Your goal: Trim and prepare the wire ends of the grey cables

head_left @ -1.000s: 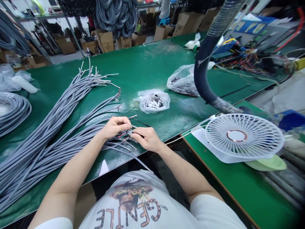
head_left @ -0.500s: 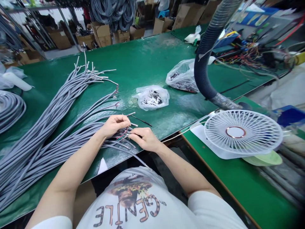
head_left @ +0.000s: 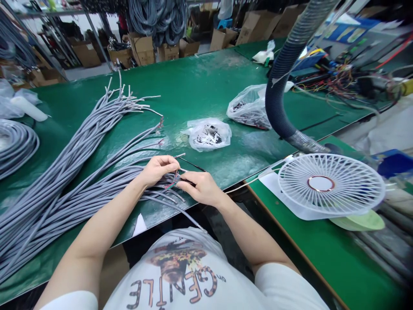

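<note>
My left hand (head_left: 158, 168) is closed around the stripped end of a grey cable (head_left: 135, 175), near the front edge of the green table (head_left: 200, 90). Thin coloured wires (head_left: 170, 184) stick out of that cable end between my hands. My right hand (head_left: 200, 187) pinches those wires with its fingertips. A large bundle of grey cables (head_left: 64, 172) fans out to the left across the table. A thin black stick-like item (head_left: 192, 163) lies just beyond my hands.
Two clear plastic bags of small parts sit ahead, the near bag (head_left: 209, 134) and the far bag (head_left: 249, 106). A ribbed dark hose (head_left: 280, 73) curves down at right. A white fan (head_left: 331, 185) lies face up on the side bench. Cable coil (head_left: 14, 144) at left.
My hands have stayed together at the cable end, with the fingers shifting slightly on the coloured wires. The camera view has wobbled a little.
</note>
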A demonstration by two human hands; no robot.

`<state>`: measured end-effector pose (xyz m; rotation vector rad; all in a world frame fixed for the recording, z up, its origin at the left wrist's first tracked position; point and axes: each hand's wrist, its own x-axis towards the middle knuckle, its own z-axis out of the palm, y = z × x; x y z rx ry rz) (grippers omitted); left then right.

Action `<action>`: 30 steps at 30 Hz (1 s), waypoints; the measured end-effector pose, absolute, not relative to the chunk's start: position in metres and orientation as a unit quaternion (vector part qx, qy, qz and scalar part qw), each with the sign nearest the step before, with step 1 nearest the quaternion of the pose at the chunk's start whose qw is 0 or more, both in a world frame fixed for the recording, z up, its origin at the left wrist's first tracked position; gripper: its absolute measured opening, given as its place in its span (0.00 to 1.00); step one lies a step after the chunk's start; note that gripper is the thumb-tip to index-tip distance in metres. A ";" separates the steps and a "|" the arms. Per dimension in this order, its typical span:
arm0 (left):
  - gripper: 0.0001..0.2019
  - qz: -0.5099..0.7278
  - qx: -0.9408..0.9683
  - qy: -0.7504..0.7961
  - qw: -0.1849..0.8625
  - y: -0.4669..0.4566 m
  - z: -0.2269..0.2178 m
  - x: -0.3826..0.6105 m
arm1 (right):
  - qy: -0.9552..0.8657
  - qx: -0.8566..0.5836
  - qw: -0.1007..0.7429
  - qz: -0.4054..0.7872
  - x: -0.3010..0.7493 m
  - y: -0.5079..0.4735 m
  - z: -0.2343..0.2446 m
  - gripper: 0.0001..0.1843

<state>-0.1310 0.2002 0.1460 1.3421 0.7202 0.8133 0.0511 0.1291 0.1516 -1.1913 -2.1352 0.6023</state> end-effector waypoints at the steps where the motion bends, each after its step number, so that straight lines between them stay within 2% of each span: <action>1: 0.16 0.356 0.590 0.320 0.651 0.200 0.146 -0.131 | -0.812 -0.450 0.301 0.218 0.051 0.129 0.153 0.16; 9: 0.15 0.354 0.585 0.320 0.656 0.200 0.146 -0.131 | -0.835 -0.429 0.290 0.186 0.053 0.128 0.156 0.18; 15: 0.14 0.385 0.580 0.315 0.645 0.203 0.142 -0.131 | -0.744 -0.467 0.375 0.296 0.056 0.133 0.158 0.13; 22: 0.14 0.419 0.593 0.304 0.617 0.200 0.145 -0.131 | -0.623 -0.481 0.468 0.402 0.030 0.155 0.157 0.18; 24: 0.15 0.395 0.628 0.329 0.584 0.202 0.153 -0.139 | -0.613 -0.513 0.478 0.363 0.045 0.172 0.160 0.16; 27: 0.13 0.277 0.754 0.304 0.512 0.207 0.168 -0.154 | -0.578 -0.607 0.500 0.219 0.087 0.197 0.166 0.11; 30: 0.11 0.161 0.839 0.250 0.456 0.211 0.180 -0.164 | -0.548 -0.629 0.530 0.152 0.118 0.204 0.167 0.14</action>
